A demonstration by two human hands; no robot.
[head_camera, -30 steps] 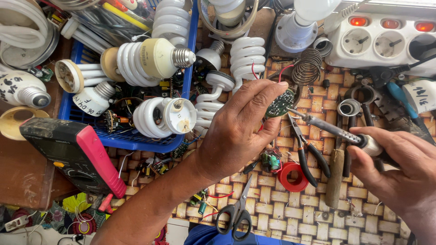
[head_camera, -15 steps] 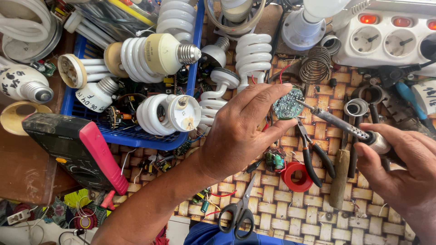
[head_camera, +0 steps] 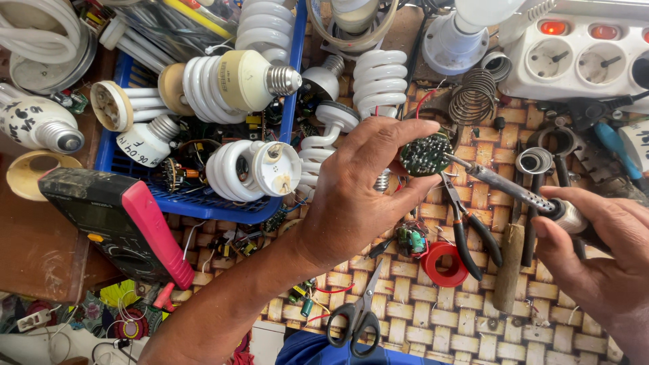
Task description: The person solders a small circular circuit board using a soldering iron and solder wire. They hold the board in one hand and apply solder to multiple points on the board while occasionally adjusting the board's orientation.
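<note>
Left hand (head_camera: 351,196) pinches the round circuit board (head_camera: 424,154), right hand (head_camera: 602,263) grips the soldering iron (head_camera: 514,192): keep board steady, tip on one joint.

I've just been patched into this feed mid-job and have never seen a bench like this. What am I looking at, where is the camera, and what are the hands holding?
The one picture comes from a camera on the person's head, looking down at their own bare hands over a woven mat. The left hand holds a small round circuit board by its edge. The right hand grips a soldering iron, its tip touching the board. Around them lie a blue basket of spiral lamp bulbs, a red-edged multimeter, black scissors, black-handled pliers, a red tape roll and a white power strip.
</note>
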